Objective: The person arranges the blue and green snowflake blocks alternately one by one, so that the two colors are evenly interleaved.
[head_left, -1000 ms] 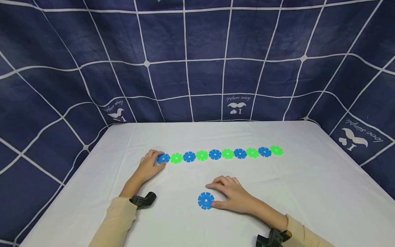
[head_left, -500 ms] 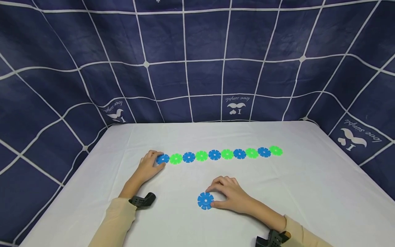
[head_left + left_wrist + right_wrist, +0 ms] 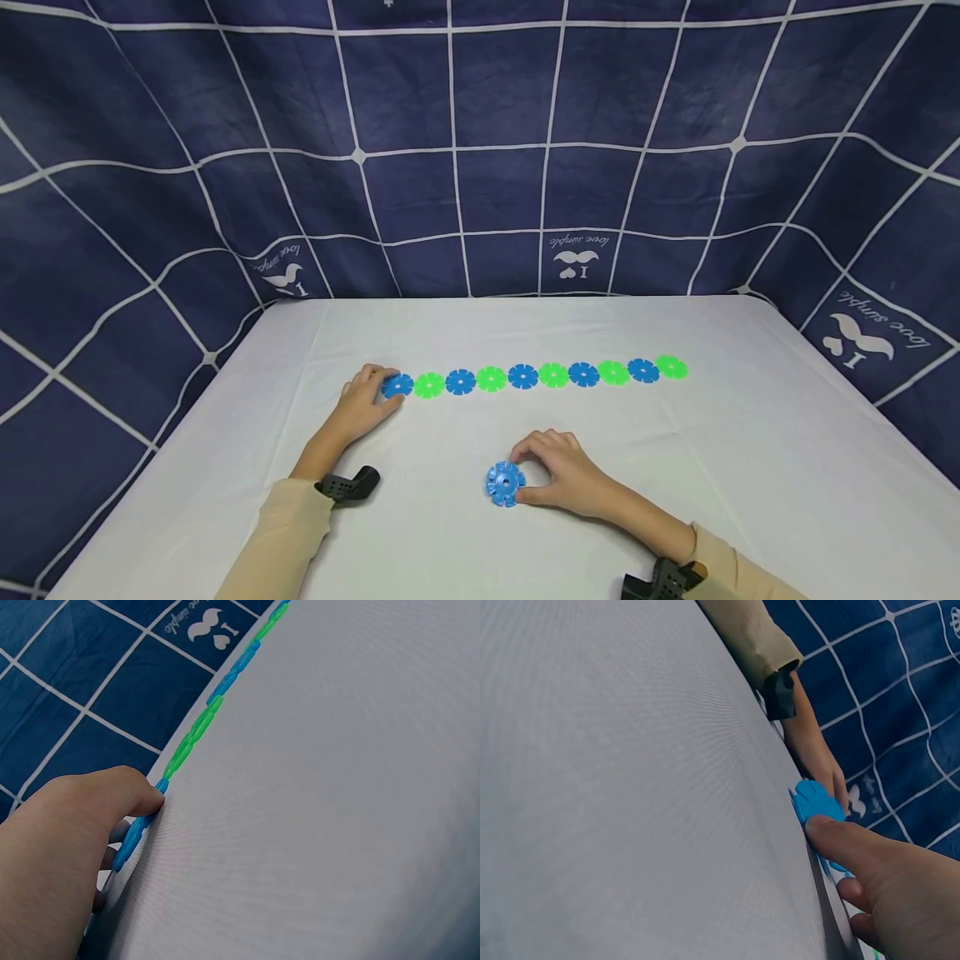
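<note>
At the left end of a row, my left hand point(image 3: 365, 403) holds the edges of a blue interlocking disc point(image 3: 398, 385) between thumb and fingers. The left wrist view shows the thumb on that disc's near edge. Closer to the front, my right hand point(image 3: 564, 471) pinches a notched blue interlocking disc point(image 3: 506, 482) by its right side. That disc is tilted in the right wrist view, with more blue plastic point(image 3: 793, 806) showing under it, seemingly a second disc. Most of the right fingers are hidden behind the thumb there.
The row alternates blue and green discs point(image 3: 553, 375), lying flat edge to edge and ending in a green disc point(image 3: 671, 367) on the right. A white cloth point(image 3: 420, 533) covers the table. A dark blue gridded curtain point(image 3: 495, 192) hangs behind and at both sides.
My right index finger has closed onto the upper blue disc, which has tilted and shifted slightly right from its flat position. The left hand and the row have stayed put.
</note>
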A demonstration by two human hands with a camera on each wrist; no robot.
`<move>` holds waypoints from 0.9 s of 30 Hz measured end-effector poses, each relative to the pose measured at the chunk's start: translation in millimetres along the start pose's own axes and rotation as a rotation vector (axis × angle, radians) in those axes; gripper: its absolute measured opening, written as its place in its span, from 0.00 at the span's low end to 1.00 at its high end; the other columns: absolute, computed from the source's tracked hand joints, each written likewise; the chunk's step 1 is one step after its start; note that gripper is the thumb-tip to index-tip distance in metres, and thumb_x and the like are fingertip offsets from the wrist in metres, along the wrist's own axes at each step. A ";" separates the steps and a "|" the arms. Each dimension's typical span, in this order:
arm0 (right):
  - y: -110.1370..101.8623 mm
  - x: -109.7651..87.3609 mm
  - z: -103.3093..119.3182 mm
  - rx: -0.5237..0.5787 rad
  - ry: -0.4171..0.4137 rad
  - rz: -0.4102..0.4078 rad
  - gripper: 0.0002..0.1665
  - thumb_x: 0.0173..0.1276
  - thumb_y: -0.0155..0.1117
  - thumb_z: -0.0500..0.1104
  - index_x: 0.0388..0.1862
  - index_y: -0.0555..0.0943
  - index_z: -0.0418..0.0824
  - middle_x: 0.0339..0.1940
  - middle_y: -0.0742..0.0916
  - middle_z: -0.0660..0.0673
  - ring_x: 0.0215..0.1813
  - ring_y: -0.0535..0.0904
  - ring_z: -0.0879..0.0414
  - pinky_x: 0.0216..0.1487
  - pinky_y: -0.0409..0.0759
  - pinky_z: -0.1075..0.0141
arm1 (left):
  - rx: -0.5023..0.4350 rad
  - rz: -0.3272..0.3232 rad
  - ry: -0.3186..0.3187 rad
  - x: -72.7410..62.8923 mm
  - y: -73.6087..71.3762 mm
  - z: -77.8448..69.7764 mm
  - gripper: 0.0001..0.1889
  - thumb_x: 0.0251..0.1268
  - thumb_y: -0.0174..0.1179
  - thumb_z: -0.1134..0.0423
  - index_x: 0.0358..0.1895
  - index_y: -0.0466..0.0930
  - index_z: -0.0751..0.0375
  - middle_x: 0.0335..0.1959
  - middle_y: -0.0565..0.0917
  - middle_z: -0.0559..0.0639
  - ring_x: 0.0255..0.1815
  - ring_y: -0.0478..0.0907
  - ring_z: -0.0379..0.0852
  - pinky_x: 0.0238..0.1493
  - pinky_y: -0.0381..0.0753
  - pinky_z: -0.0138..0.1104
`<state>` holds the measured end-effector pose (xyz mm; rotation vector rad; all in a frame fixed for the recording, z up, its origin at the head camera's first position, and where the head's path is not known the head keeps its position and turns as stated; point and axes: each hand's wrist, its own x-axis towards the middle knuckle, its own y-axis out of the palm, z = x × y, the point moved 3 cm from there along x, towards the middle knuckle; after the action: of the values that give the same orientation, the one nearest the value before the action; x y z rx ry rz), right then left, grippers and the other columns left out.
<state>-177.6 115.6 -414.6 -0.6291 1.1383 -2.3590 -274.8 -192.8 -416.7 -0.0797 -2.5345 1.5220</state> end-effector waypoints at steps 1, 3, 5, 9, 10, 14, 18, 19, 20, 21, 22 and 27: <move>-0.3 -0.4 -0.1 0.010 0.008 0.000 0.22 0.49 0.69 0.57 0.42 0.73 0.58 0.41 0.78 0.65 0.46 0.69 0.68 0.53 0.57 0.58 | 0.000 0.002 0.001 0.1 0.0 -0.1 0.29 0.58 0.54 0.50 0.61 0.66 0.61 0.59 0.66 0.62 0.61 0.63 0.60 0.57 0.58 0.51; -1.2 -1.0 -0.1 0.034 0.023 0.001 0.22 0.48 0.70 0.56 0.41 0.72 0.58 0.39 0.77 0.65 0.44 0.69 0.69 0.53 0.57 0.58 | 0.000 0.004 0.000 0.1 -0.2 -0.1 0.29 0.58 0.54 0.50 0.61 0.67 0.61 0.59 0.66 0.62 0.61 0.63 0.59 0.57 0.57 0.51; -1.6 -1.3 -0.1 0.059 0.038 0.007 0.22 0.48 0.70 0.56 0.40 0.71 0.58 0.37 0.76 0.65 0.43 0.68 0.69 0.54 0.57 0.58 | 0.002 0.006 -0.003 0.0 -0.5 -0.2 0.28 0.58 0.54 0.50 0.61 0.66 0.61 0.59 0.66 0.62 0.61 0.63 0.59 0.57 0.57 0.52; -0.9 -1.6 -1.1 0.090 0.069 0.021 0.21 0.49 0.69 0.56 0.39 0.70 0.57 0.33 0.75 0.64 0.41 0.68 0.68 0.53 0.59 0.57 | 0.000 0.006 0.001 -0.3 -1.1 -0.7 0.28 0.58 0.54 0.51 0.61 0.67 0.61 0.59 0.66 0.62 0.61 0.63 0.59 0.57 0.57 0.52; -0.6 -1.6 -1.5 0.101 0.075 0.022 0.21 0.50 0.69 0.55 0.39 0.70 0.57 0.33 0.75 0.64 0.41 0.68 0.68 0.52 0.60 0.58 | 0.000 0.006 0.003 -0.4 -1.1 -0.9 0.28 0.58 0.54 0.51 0.60 0.67 0.61 0.59 0.66 0.62 0.61 0.63 0.59 0.57 0.58 0.52; -0.1 -0.3 -2.3 0.165 0.044 0.010 0.18 0.53 0.68 0.49 0.37 0.69 0.55 0.31 0.76 0.62 0.40 0.69 0.67 0.48 0.67 0.66 | 0.000 -0.001 0.008 -0.1 -0.8 -0.7 0.28 0.58 0.54 0.51 0.60 0.67 0.61 0.58 0.66 0.62 0.61 0.63 0.59 0.57 0.58 0.51; -0.8 1.6 -1.9 0.279 -0.044 -0.002 0.14 0.55 0.65 0.39 0.36 0.70 0.48 0.26 0.78 0.56 0.34 0.73 0.67 0.43 0.73 0.71 | 0.004 -0.001 0.005 0.4 0.2 0.2 0.28 0.58 0.54 0.51 0.60 0.67 0.61 0.58 0.66 0.61 0.60 0.63 0.59 0.56 0.58 0.51; -1.3 1.8 -1.6 0.306 -0.053 0.003 0.13 0.55 0.64 0.38 0.35 0.69 0.47 0.24 0.78 0.55 0.33 0.73 0.67 0.42 0.73 0.71 | 0.003 0.000 0.004 0.5 0.4 0.3 0.28 0.58 0.54 0.50 0.60 0.67 0.61 0.58 0.66 0.61 0.60 0.63 0.58 0.56 0.58 0.51; -1.8 2.0 -1.4 0.330 -0.056 0.010 0.13 0.56 0.63 0.36 0.35 0.69 0.46 0.23 0.78 0.55 0.32 0.73 0.67 0.42 0.73 0.71 | 0.003 0.000 0.003 0.6 0.5 0.4 0.28 0.58 0.54 0.50 0.61 0.67 0.61 0.58 0.66 0.61 0.60 0.63 0.59 0.56 0.58 0.51; -2.5 2.1 -1.2 0.347 -0.052 0.018 0.12 0.56 0.63 0.36 0.35 0.69 0.45 0.21 0.78 0.54 0.32 0.73 0.67 0.42 0.73 0.71 | 0.001 0.001 0.002 0.7 0.6 0.5 0.28 0.58 0.54 0.51 0.61 0.67 0.61 0.58 0.66 0.61 0.60 0.63 0.59 0.56 0.58 0.51; -3.3 2.3 -1.0 0.358 -0.042 0.028 0.12 0.57 0.62 0.36 0.35 0.69 0.45 0.20 0.78 0.54 0.31 0.73 0.68 0.42 0.72 0.71 | 0.000 0.001 0.002 0.7 0.6 0.5 0.28 0.58 0.54 0.51 0.61 0.67 0.61 0.58 0.66 0.61 0.60 0.63 0.59 0.56 0.58 0.51; -11.4 3.3 -3.1 0.382 0.033 0.043 0.10 0.58 0.61 0.38 0.37 0.71 0.45 0.22 0.79 0.55 0.30 0.72 0.67 0.40 0.71 0.71 | -0.001 -0.002 0.003 0.7 0.5 0.7 0.28 0.58 0.55 0.50 0.60 0.67 0.61 0.58 0.67 0.61 0.60 0.64 0.58 0.56 0.58 0.51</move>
<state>-184.2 122.0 -406.5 -0.4271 0.6752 -2.4629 -275.6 -193.0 -417.4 -0.0796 -2.5329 1.5186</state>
